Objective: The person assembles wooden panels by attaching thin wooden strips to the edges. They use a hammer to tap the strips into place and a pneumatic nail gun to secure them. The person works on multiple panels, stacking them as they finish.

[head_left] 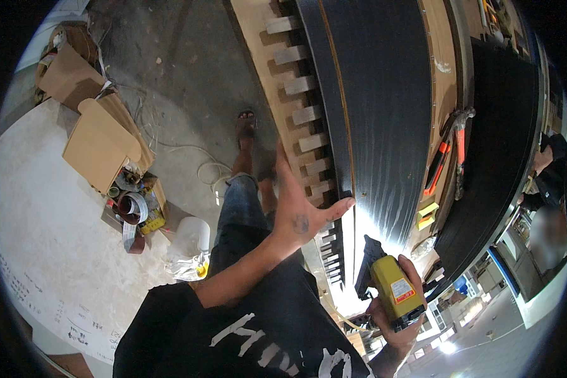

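Note:
My left hand presses against the edge of a long black wood-grain panel. Its thumb stretches over the panel's edge, apart from the fingers, which lie straight along a pale wooden board. A row of short wooden blocks sticks out between board and panel. In my right hand is a yellow and black nail gun, its black nose close to the panel's near end. A hose runs close by it. Part of the right-hand grip is hidden behind the tool.
A hammer and an orange-handled cutter lie along the panel's right side, near a small yellow block. Another black panel stands beyond. Cardboard, sanding rolls and a hose occupy the left floor. A co-worker is far right.

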